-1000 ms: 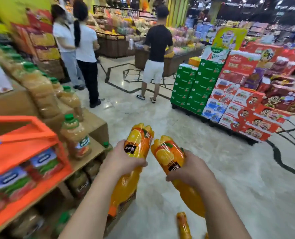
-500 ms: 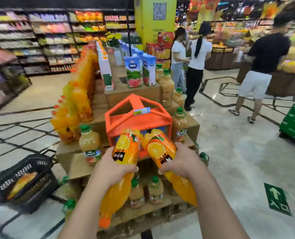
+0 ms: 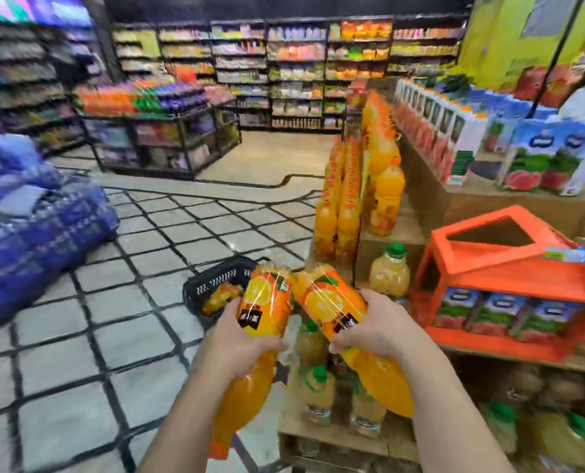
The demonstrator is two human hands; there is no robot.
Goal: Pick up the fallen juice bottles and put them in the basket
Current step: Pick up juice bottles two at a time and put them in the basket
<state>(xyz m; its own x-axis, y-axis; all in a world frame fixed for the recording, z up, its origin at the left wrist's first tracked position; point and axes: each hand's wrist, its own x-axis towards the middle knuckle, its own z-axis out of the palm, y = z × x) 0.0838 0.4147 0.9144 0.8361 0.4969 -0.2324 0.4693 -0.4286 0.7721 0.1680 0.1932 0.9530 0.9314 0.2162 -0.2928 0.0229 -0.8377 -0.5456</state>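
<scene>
I hold two orange juice bottles at chest height, both with the caps pointing down toward me. My left hand (image 3: pixel 240 343) grips the left bottle (image 3: pixel 263 308) around its label. My right hand (image 3: pixel 380 326) grips the right bottle (image 3: pixel 332 302) the same way. The black shopping basket (image 3: pixel 212 278) sits on the floor just beyond the bottles, partly hidden by them, with an orange bottle lying inside it.
A wooden display stand (image 3: pixel 397 233) to the right carries rows of orange bottles (image 3: pixel 345 199), juice cartons (image 3: pixel 540 158) and an orange cardboard display box (image 3: pixel 509 268). Green-capped pale juice bottles (image 3: pixel 318 387) stand on its low shelf. A blue bundle (image 3: pixel 28 213) lies at left on tiled floor.
My view has swung left across the display. The basket, earlier at the far left, now lies straight ahead behind the bottles. Both hands keep their hold on the bottles.
</scene>
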